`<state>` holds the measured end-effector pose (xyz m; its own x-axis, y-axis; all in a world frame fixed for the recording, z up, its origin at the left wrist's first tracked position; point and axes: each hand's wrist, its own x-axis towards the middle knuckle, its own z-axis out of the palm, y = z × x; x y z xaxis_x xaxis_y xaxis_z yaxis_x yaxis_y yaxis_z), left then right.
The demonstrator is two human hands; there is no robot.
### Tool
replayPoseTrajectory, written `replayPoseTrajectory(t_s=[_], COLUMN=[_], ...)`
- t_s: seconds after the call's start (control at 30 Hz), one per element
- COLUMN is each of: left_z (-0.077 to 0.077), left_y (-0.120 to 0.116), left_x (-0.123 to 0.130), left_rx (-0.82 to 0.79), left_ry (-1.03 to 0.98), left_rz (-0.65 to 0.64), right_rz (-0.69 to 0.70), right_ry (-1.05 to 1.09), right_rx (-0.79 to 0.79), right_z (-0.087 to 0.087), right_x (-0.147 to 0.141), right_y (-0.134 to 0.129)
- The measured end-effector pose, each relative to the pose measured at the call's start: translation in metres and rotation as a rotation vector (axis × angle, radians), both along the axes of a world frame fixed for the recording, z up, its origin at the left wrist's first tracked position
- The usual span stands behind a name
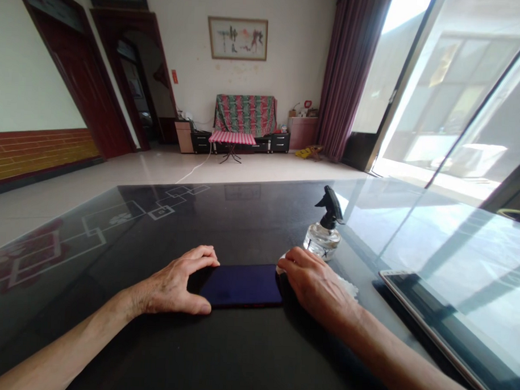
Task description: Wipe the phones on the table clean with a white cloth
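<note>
A dark phone [242, 285] with a bluish, blank screen lies flat and crosswise on the glossy black table [195, 352]. My left hand [178, 283] grips its left end, thumb on the near edge and fingers at the far corner. At the phone's right end, my right hand [312, 282] is closed on a white tissue [348, 288], which shows at the fingertips and beyond the knuckles. Just past that hand stands a clear spray bottle [322, 240] with a black trigger head, partly hidden by the fingers.
To the right of my right forearm lies a large tablet-like device [446, 338] with a pale frame. Beyond the table are a small stand with a striped cloth [232, 137], a low black cabinet [280, 143] and a purple curtain [349, 73] beside bright glass doors.
</note>
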<state>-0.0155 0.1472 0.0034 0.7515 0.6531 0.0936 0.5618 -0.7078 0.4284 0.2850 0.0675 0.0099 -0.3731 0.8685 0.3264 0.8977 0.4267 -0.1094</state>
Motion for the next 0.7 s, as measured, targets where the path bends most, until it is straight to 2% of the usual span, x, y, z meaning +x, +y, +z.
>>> replayPoseTrajectory(t_s=[0.23,0.47,0.7], left_z=[0.001,0.001,-0.002], left_y=[-0.001,0.0,0.001], left_x=[0.001,0.001,-0.005], left_rx=[0.004,-0.003,-0.004], left_ry=[-0.007,-0.037,-0.045], left_rz=[0.004,-0.025,-0.034], right_rz=[0.04,0.096,0.069], right_ry=[-0.07,-0.064,-0.041], right_rx=[-0.026,-0.05,-0.095], right_z=[0.001,0.004,0.002], right_x=[-0.009,-0.006,-0.003], right_y=[0.01,0.001,-0.006])
